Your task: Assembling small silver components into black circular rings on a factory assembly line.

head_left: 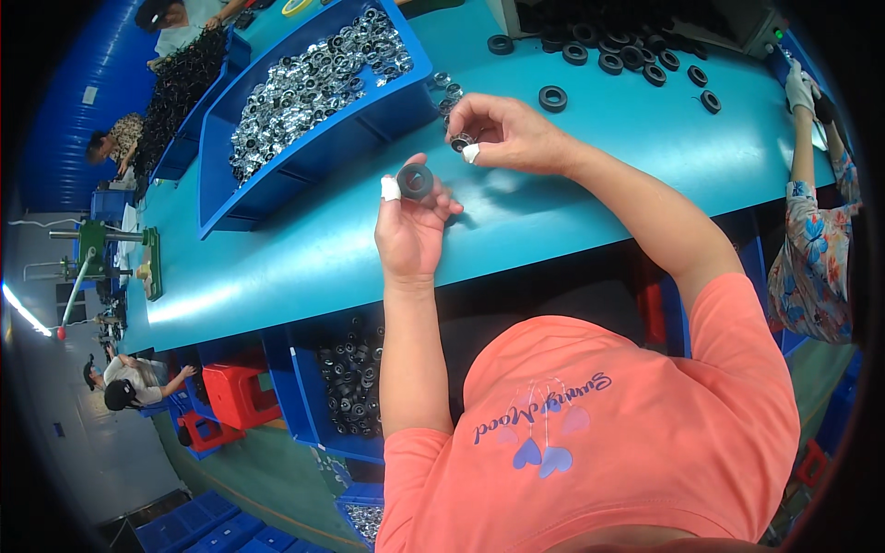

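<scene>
My left hand (412,221) is palm up over the teal table, its thumb and fingers closed round a black rubber ring (415,182). White tape wraps the thumb. A little farther right, my right hand (512,136) pinches a small round metal part (462,141) with a dark centre between its taped thumb and fingers. The ring and the metal part are apart. Just beyond the right hand, a few shiny metal parts (451,92) lie loose on the table beside a large blue bin (323,152), which is heaped with similar shiny parts.
Black rings (553,99) are scattered at the far right, more piled behind them. Below the table edge stands a blue bin of dark round parts (350,378). A green hand press (92,249) stands at left. A gloved co-worker (816,230) is at right; others work at left.
</scene>
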{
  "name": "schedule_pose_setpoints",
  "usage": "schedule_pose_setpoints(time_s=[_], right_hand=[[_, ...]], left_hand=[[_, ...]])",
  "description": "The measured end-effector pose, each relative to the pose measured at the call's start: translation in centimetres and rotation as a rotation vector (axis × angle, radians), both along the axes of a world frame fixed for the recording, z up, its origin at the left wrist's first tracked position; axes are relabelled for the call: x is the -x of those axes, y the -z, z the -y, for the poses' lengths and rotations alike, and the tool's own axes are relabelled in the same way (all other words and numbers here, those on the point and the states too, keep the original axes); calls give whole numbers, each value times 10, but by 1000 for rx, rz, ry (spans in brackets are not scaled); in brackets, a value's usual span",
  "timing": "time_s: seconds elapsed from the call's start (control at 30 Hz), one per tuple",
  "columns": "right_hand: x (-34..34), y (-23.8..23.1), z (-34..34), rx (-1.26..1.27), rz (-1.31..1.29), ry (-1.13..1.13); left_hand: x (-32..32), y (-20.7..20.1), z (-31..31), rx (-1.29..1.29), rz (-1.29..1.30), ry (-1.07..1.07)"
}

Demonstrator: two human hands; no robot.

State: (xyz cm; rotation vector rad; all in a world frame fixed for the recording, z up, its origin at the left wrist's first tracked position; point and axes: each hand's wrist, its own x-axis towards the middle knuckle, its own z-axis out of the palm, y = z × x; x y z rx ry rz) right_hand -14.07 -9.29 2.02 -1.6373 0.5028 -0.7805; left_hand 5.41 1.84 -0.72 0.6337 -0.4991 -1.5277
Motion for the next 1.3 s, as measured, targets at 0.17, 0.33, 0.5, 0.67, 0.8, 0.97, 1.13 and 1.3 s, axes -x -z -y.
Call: schedule_pose_setpoints(time_s=[0.17,0.33,0.5,0.67,0.8,0.97,1.13,1.3], right_hand=[[-2,-2,-2,-113,38,-71],[-4,2,-2,-166,54,-113],[-4,-1,-3,-163,26,-100],[-4,5,1,-153,-25,-107],[-3,5,1,-151,-30,-103],[-1,4,1,-132,-30,-106],[0,-1,-2,-86,-60,-88],[2,-3,-3,-67,-82,-107]], left_hand=[[0,0,-1,-4,9,-10],[0,2,0,5,14,-12],[-1,3,0,14,5,7],[-1,4,-1,12,27,-11],[-2,4,-2,25,24,0],[-2,3,-3,29,0,-9],[0,0,-3,52,-8,-26],[0,0,-3,35,14,-42]])
